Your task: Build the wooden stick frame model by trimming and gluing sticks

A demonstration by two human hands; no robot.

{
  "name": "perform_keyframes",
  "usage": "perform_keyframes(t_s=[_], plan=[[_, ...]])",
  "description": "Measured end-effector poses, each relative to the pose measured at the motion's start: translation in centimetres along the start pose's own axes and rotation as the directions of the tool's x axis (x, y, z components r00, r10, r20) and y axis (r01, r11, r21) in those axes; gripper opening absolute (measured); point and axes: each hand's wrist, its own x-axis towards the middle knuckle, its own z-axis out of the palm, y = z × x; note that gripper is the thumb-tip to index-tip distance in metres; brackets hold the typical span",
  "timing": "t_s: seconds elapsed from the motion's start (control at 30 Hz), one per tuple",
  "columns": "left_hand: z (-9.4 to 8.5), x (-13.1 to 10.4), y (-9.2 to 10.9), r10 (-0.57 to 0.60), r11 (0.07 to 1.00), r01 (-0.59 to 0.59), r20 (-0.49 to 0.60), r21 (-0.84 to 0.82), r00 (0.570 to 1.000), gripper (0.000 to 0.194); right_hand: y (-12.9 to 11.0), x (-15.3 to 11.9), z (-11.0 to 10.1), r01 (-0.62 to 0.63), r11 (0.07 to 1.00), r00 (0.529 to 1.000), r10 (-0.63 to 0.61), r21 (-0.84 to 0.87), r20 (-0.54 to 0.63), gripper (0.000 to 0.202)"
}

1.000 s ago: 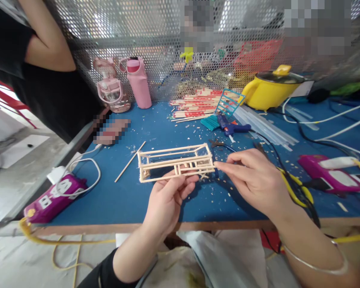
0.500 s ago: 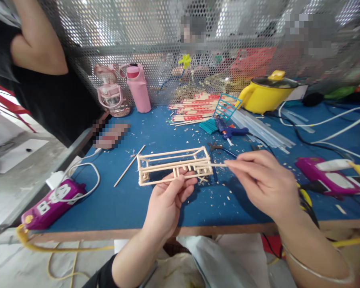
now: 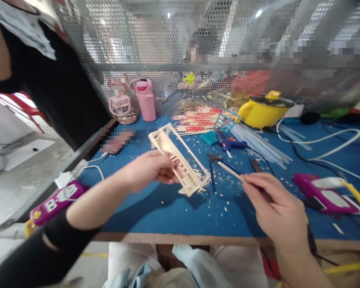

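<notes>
One blue, flat-topped worktable (image 3: 156, 216) lies beneath an open, box-shaped frame of pale wooden sticks (image 3: 180, 156), its long axis slanting from far left to near right. The left hand (image 3: 152, 166) grips its left long side near mid-length. The right hand (image 3: 277, 204) pinches one end of a thin, pale wooden stick (image 3: 230, 171), whose free tip points left and away, apart from the frame's near-right end.

One left hand (image 3: 157, 166) and one right hand (image 3: 276, 206); one stick frame (image 3: 167, 145); one bare stick (image 3: 230, 171) in the fingers; two pink bottles (image 3: 146, 105); two purple power strips (image 3: 57, 201); one yellow pot (image 3: 265, 115); one blue glue gun (image 3: 234, 144); one pair of pliers (image 3: 213, 178); piled sticks (image 3: 201, 120), too crowded to count.
</notes>
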Motion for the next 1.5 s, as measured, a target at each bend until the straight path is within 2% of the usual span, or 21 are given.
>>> perform_keyframes(t_s=[0.07, 0.17, 0.23, 0.33, 0.37, 0.43, 0.5, 0.57, 0.63, 0.7, 0.77, 0.93, 1.0, 1.07, 1.2, 1.27, 1.33, 1.43, 1.47, 1.5], plan=[[-1.4, 0.3, 3.1, -0.052, 0.969, 0.039, 0.047, 0.244, 0.998, 0.006, 0.3, 0.0, -0.1, -0.009, 1.0, 1.0, 0.009, 0.013, -0.001, 0.017], [-2.4, 1.0, 6.7, -0.086, 0.889, 0.08, -0.008, 0.45, 0.996, 0.008, 0.6, 0.4, -0.1, 0.025, 1.0, 1.0, -0.026, 0.006, 0.01, 0.015], [-2.6, 1.6, 8.0, -0.147, 0.812, 0.113, 0.014, 0.573, 0.989, 0.012, 0.5, 0.9, -0.1, 0.069, 0.998, 0.997, -0.069, -0.008, 0.04, 0.016], [-2.7, 3.0, 8.6, -0.207, 0.683, 0.09, 0.073, 0.725, 0.976, 0.012, -0.2, 2.6, 0.0, 0.151, 0.989, 0.986, -0.15, -0.008, 0.074, 0.016], [-2.7, 3.6, 8.5, -0.177, 0.656, 0.057, 0.08, 0.753, 0.981, 0.013, -0.5, 3.4, 0.1, 0.178, 0.984, 0.981, -0.176, -0.009, 0.079, 0.016], [-2.6, 4.5, 8.2, -0.041, 0.617, -0.056, 0.102, 0.785, 0.994, 0.014, -1.1, 5.4, 0.4, 0.225, 0.974, 0.972, -0.223, -0.022, 0.07, 0.015], [-2.4, 5.0, 7.8, 0.123, 0.543, -0.209, 0.169, 0.813, 0.978, 0.014, -1.3, 7.6, 1.1, 0.251, 0.968, 0.968, -0.25, -0.025, 0.025, 0.014], [-2.1, 4.9, 7.3, 0.262, 0.412, -0.341, 0.249, 0.845, 0.932, 0.009, -1.2, 9.7, 2.2, 0.258, 0.966, 0.965, -0.256, 0.02, -0.053, 0.012], [-1.9, 4.3, 6.6, 0.382, 0.251, -0.416, 0.305, 0.874, 0.872, 0.011, -0.7, 11.1, 3.4, 0.245, 0.967, 0.966, -0.238, 0.068, -0.098, 0.012], [-1.8, 3.8, 5.3, 0.494, 0.115, -0.428, 0.322, 0.897, 0.808, 0.019, 0.1, 11.6, 4.6, 0.23, 0.969, 0.968, -0.217, 0.095, -0.128, 0.014], [-2.0, 3.8, 3.4, 0.575, 0.058, -0.394, 0.292, 0.917, 0.764, 0.024, 1.0, 11.4, 5.7, 0.212, 0.972, 0.971, -0.198, 0.105, -0.134, 0.015], [-3.0, 5.7, -1.7, 0.697, 0.089, -0.488, 0.296, 0.868, 0.653, 0.025, 2.6, 9.7, 6.8, 0.206, 0.976, 0.978, -0.206, 0.068, -0.018, 0.016], [-3.2, 6.2, -3.1, 0.752, 0.147, -0.531, 0.254, 0.834, 0.608, 0.022, 2.7, 9.2, 7.0, 0.197, 0.979, 0.979, -0.199, 0.054, 0.043, 0.016], [-3.1, 6.5, -3.9, 0.805, 0.253, -0.565, 0.153, 0.785, 0.574, 0.019, 2.4, 8.9, 7.2, 0.178, 0.983, 0.979, -0.181, 0.045, 0.091, 0.016], [-2.5, 7.3, -4.4, 0.846, 0.483, -0.584, -0.175, 0.653, 0.504, 0.022, 1.6, 8.4, 8.1, 0.139, 0.99, 0.978, -0.137, -0.004, 0.157, 0.018], [-2.5, 8.0, -4.3, 0.814, 0.571, -0.597, -0.296, 0.564, 0.499, 0.028, 1.5, 8.4, 8.6, 0.148, 0.987, 0.978, -0.137, -0.058, 0.16, 0.017], [-3.0, 8.5, -4.1, 0.789, 0.615, -0.627, -0.365, 0.479, 0.495, 0.032, 1.6, 8.5, 9.1, 0.17, 0.982, 0.98, -0.159, -0.085, 0.123, 0.017], [-4.7, 8.3, -3.8, 0.764, 0.633, -0.645, -0.478, 0.427, 0.433, 0.038, 2.1, 9.0, 9.8, 0.187, 0.979, 0.981, -0.183, -0.086, 0.058, 0.019], [-5.4, 8.0, -3.8, 0.756, 0.643, -0.631, -0.493, 0.435, 0.431, 0.04, 2.2, 9.1, 10.1, 0.186, 0.979, 0.982, -0.182, -0.088, 0.052, 0.019], [-6.1, 7.4, -3.9, 0.754, 0.653, -0.607, -0.466, 0.453, 0.464, 0.043, 2.3, 9.2, 10.3, 0.181, 0.979, 0.983, -0.177, -0.093, 0.05, 0.019]])
